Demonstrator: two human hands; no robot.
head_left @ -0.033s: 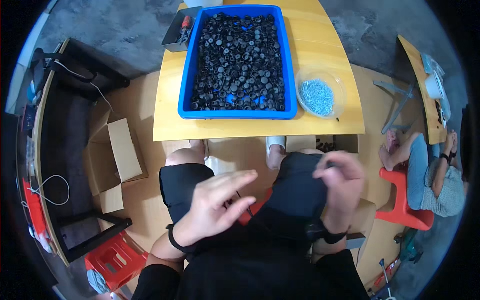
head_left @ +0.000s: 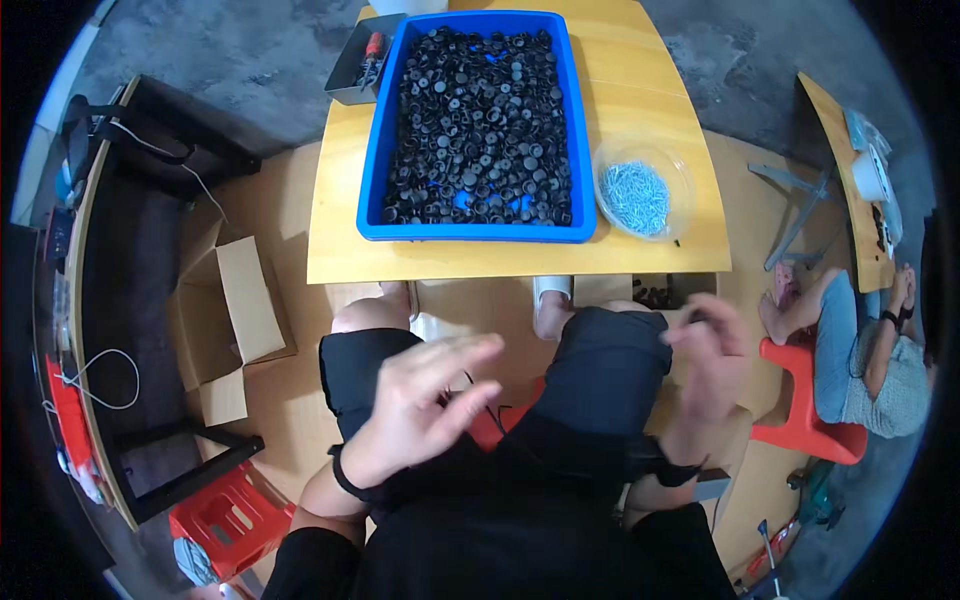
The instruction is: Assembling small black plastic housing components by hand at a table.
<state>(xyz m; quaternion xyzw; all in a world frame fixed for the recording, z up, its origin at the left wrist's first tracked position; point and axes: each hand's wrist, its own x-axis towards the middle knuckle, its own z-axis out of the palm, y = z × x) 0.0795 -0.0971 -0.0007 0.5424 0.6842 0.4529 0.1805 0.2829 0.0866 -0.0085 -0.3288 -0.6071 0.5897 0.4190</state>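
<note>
My left hand (head_left: 425,400) is raised over my lap, its thumb and fingers apart, and nothing shows between them. Above my right thigh, my right hand (head_left: 712,355) is somewhat blurred. Its fingers are loosely curved and apart, and I see nothing held. Both hands are off the table (head_left: 460,264) and touch nothing on it. On the table, a blue plastic tray (head_left: 475,234) holds many small round black plastic caps (head_left: 480,130). Right of the tray stands a clear round bowl (head_left: 682,175) of small silvery screws (head_left: 636,197).
A dark grey tray (head_left: 350,72) with a red-handled tool (head_left: 374,45) is at the table's far left. An open cardboard box (head_left: 250,310) stands on the floor to the left. At the right, another person (head_left: 885,370) sits on a red stool (head_left: 805,400).
My right hand has moved right, and its fingers have loosened from a near pinch. My left hand has shifted slightly left. The things on the table stay as they were.
</note>
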